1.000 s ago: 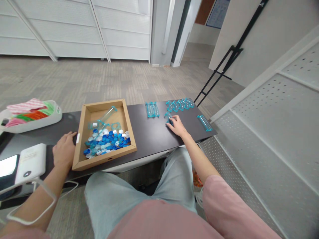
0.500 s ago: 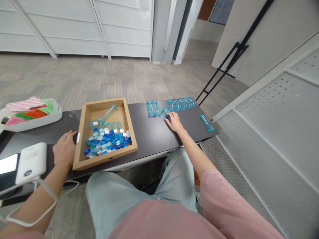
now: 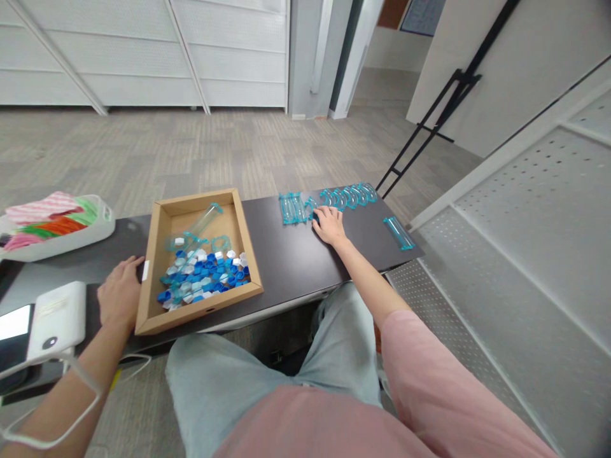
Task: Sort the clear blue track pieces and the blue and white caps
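My right hand (image 3: 328, 224) reaches to the far side of the dark table, its fingers bent round one end of a clear teal-edged plastic tube piece (image 3: 311, 205). Part of that piece is hidden under the fingers. Just left of it stand several similar pieces (image 3: 292, 208) side by side, and a row of curved ones (image 3: 352, 196) runs to the right. My left hand (image 3: 119, 289) lies on the table with fingers stretched out, next to the cardboard box (image 3: 147, 286), holding nothing. Inside the box are blue and white hexagonal pieces (image 3: 205, 273) and a clear tube (image 3: 206, 221).
A single teal-edged piece (image 3: 399, 233) lies near the table's right end. At the left are a white basket (image 3: 71, 238) of coloured cloths, a white power bank (image 3: 58, 318) with a cable, and a phone (image 3: 14, 331). A perforated metal panel (image 3: 515, 242) borders the right side.
My right hand has shifted slightly left and away from me with the teal-edged piece, which is now closer to the left group. My left hand stays beside the box. The view has tilted a little.
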`<state>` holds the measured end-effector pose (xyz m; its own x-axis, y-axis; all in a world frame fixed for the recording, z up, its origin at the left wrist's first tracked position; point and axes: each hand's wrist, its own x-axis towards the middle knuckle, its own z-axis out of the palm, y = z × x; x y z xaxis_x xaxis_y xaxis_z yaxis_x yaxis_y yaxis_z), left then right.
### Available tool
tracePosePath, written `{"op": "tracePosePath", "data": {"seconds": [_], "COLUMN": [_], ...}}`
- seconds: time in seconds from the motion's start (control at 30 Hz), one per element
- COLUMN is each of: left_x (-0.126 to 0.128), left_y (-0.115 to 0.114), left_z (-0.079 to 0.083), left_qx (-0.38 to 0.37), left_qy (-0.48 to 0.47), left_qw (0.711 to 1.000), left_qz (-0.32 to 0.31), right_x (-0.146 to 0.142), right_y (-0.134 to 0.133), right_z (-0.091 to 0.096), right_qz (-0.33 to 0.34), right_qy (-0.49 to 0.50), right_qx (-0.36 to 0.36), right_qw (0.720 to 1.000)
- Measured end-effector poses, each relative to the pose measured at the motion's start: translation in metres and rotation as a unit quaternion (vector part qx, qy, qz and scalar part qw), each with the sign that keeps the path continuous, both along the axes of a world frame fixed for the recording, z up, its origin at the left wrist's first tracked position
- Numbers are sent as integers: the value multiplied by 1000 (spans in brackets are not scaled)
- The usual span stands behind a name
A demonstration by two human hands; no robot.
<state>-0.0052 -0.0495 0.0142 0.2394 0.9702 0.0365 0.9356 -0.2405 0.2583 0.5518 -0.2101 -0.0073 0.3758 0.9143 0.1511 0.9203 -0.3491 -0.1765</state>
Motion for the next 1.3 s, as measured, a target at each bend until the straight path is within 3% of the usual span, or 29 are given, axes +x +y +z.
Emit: {"op": "tracePosePath", "data": {"seconds": [0.43, 1.3], "left_x": [-10, -6], "left_y": [9, 6], "left_z": [-13, -5], "left_qx": [22, -1], "left_qy": [25, 0], "left_qw": [999, 1000], "left_qz": [-2, -10], "right_x": [-2, -7], "right_y": [27, 23], "right_z": [6, 6], "right_qz": [-27, -119], "right_qy": [-32, 0], "right_qx": [4, 19], "right_qw": [999, 993]}}
